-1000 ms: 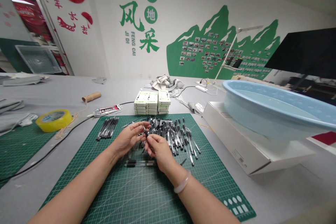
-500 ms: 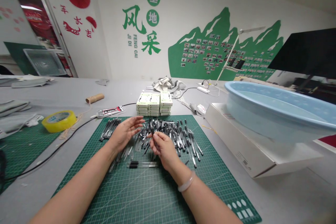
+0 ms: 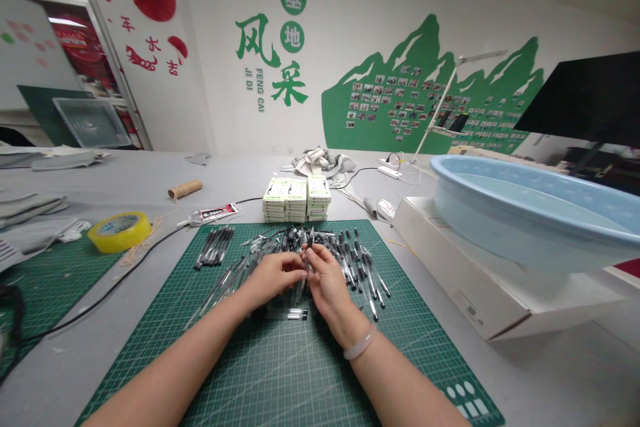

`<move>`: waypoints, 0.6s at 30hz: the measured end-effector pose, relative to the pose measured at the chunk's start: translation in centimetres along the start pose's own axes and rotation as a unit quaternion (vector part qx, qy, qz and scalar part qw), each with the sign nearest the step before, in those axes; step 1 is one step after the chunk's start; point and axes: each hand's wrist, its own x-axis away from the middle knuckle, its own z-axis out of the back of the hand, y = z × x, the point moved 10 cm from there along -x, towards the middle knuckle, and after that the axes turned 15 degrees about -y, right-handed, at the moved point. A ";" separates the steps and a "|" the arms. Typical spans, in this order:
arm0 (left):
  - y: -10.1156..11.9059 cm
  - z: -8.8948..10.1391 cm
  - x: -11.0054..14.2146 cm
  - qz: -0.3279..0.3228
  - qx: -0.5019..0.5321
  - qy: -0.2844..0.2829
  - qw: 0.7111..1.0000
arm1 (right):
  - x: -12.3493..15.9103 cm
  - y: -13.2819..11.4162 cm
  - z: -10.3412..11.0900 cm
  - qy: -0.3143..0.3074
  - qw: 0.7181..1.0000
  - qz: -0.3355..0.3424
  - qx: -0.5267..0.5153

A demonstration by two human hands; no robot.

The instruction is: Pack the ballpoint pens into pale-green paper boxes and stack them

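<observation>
A heap of black-capped clear pens [image 3: 345, 257] lies on a green cutting mat [image 3: 280, 373]. My left hand [image 3: 273, 277] and my right hand [image 3: 327, 283] meet at the near edge of the heap, fingers curled and pinched together on a pen [image 3: 306, 257] held between them. Two finished pens [image 3: 286, 313] lie side by side just below my hands. A small neat bundle of pens [image 3: 215, 245] rests at the mat's far left. My right wrist wears a pale bangle [image 3: 361, 344].
Stacked white-green boxes [image 3: 296, 198] stand behind the mat. A light blue basin [image 3: 530, 207] sits on a white carton [image 3: 465, 267] at the right. Yellow tape roll [image 3: 119, 231], glue tube [image 3: 214, 213], cardboard core [image 3: 186, 189] and a black cable [image 3: 100, 293] lie at the left.
My left hand, spread open over the heap half a second ago, has closed and come back beside my right hand. Both hands now pinch a pen together.
</observation>
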 end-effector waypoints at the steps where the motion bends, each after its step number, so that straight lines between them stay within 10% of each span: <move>1: 0.1 0.0 -0.1 -0.002 -0.014 0.009 1.000 | 0.1 0.0 0.0 0.004 1.000 -0.002 0.008; 6: -1.2 7.7 2.2 0.049 -0.168 0.155 0.972 | 0.4 -0.6 -0.5 0.008 0.998 0.012 0.058; 11: -7.4 18.7 9.3 0.316 -0.363 0.289 0.827 | 0.5 -0.5 0.0 0.020 0.992 0.006 0.121; 18: -13.0 21.6 12.2 0.403 -0.371 0.245 0.800 | 0.5 -0.5 0.7 0.047 0.989 -0.003 0.140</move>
